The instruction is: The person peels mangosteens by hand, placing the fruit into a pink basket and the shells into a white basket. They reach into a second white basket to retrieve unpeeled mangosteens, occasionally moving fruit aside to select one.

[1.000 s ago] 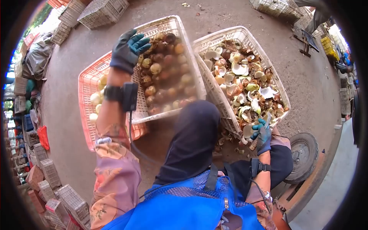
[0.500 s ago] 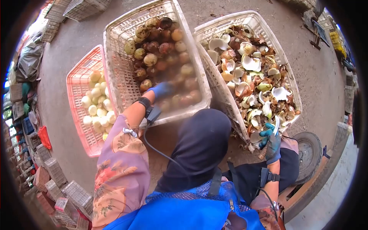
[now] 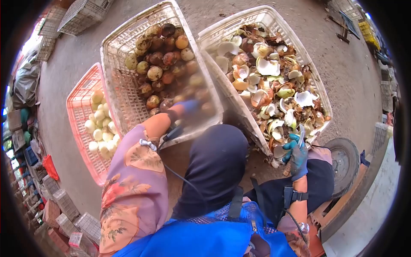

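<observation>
My left hand (image 3: 186, 109), in a blue glove, reaches into the front part of the white crate (image 3: 109, 77) of unpeeled onions (image 3: 154, 73); its fingers are smeared by motion. In my right hand (image 3: 298, 159), gloved in blue and teal, is a knife (image 3: 302, 134) with its blade pointing up, near the front corner of another white crate (image 3: 319, 81). That crate holds onion skins and cut pieces (image 3: 268, 66). Peeled onions (image 3: 99, 115) lie in the pink crate (image 3: 76, 128) at the left.
A wheel (image 3: 342, 167) stands at the right, beside a pale board (image 3: 364, 205). Stacked crates (image 3: 66, 203) line the lower left, and more crates (image 3: 83, 16) stand at the upper left. A red bag (image 3: 50, 167) lies on the left.
The view has shifted, so the crates appear farther left. My left hand is still among the unpeeled onions, a little farther toward the crate's front right. My right hand keeps the knife.
</observation>
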`<move>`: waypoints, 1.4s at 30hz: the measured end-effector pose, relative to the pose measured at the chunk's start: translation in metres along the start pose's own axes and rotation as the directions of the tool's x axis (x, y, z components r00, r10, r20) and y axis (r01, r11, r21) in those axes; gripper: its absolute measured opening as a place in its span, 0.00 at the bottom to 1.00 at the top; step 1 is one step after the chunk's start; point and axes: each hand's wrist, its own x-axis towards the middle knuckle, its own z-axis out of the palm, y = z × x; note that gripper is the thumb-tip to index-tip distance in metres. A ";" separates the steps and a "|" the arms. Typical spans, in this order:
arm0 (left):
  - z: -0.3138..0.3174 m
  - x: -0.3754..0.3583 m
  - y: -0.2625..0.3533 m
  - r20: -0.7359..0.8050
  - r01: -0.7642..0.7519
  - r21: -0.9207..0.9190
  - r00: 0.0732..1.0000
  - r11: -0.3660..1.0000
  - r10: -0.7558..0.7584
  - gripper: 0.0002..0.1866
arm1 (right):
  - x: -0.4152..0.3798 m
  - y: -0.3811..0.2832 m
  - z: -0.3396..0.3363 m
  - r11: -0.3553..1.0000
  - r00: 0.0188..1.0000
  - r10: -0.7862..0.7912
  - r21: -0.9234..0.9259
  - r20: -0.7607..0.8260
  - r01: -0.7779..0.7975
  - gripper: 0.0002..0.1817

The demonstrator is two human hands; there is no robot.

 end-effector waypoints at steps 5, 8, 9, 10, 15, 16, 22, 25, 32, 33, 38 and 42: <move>-0.062 -0.044 0.075 0.106 0.000 -0.154 0.994 0.988 0.016 0.14 | -0.002 -0.004 0.001 0.999 1.000 -0.027 -0.047 0.000 0.027 0.18; -0.073 -0.058 -0.001 -0.051 -0.360 -0.130 0.933 0.924 0.357 0.18 | 0.002 0.004 0.002 1.000 1.000 -0.026 0.000 -0.014 0.026 0.17; -0.077 -0.066 0.005 -0.059 -0.362 -0.117 0.932 0.925 0.357 0.18 | 0.004 0.006 0.004 1.000 0.999 -0.018 0.001 -0.044 0.018 0.16; -0.077 -0.073 0.013 -0.083 -0.095 -0.464 0.995 0.881 0.064 0.19 | 0.006 0.010 0.006 0.998 0.998 -0.049 -0.030 -0.048 0.048 0.16; -0.056 -0.048 0.009 0.111 -0.440 0.805 0.770 0.398 0.628 0.22 | 0.011 0.030 0.011 0.881 0.954 -0.292 -0.406 -0.061 0.244 0.16; -0.044 -0.038 0.006 0.073 -0.417 0.731 0.835 0.540 0.546 0.23 | 0.004 0.020 0.013 0.903 0.969 -0.245 -0.373 -0.041 0.212 0.16; 0.015 0.027 -0.082 0.050 -0.179 -0.203 0.980 0.963 0.192 0.27 | 0.011 0.033 0.007 0.916 0.961 -0.271 -0.320 -0.053 0.241 0.16; 0.030 0.040 -0.093 0.022 -0.169 -0.094 0.985 0.981 0.172 0.21 | 0.010 0.030 0.007 0.873 0.962 -0.267 -0.437 -0.061 0.215 0.18; -0.025 -0.008 0.022 -0.216 0.020 -0.258 0.973 0.966 -0.078 0.12 | -0.003 0.004 0.017 0.973 0.994 -0.083 -0.224 -0.071 0.065 0.18; -0.041 -0.024 0.043 -0.204 0.076 -0.620 0.945 0.781 -0.254 0.13 | 0.000 0.009 0.013 0.979 0.995 -0.083 -0.189 -0.051 0.072 0.18; -0.119 -0.092 0.068 -0.279 -0.237 -0.954 0.926 0.185 -0.253 0.23 | 0.004 0.022 0.002 0.814 0.965 -0.254 -0.524 0.068 0.252 0.18; -0.129 -0.155 0.157 -0.452 -0.471 -0.880 0.872 -0.068 -0.189 0.29 | -0.015 0.004 0.013 0.832 0.893 -0.433 -0.326 0.122 0.448 0.20</move>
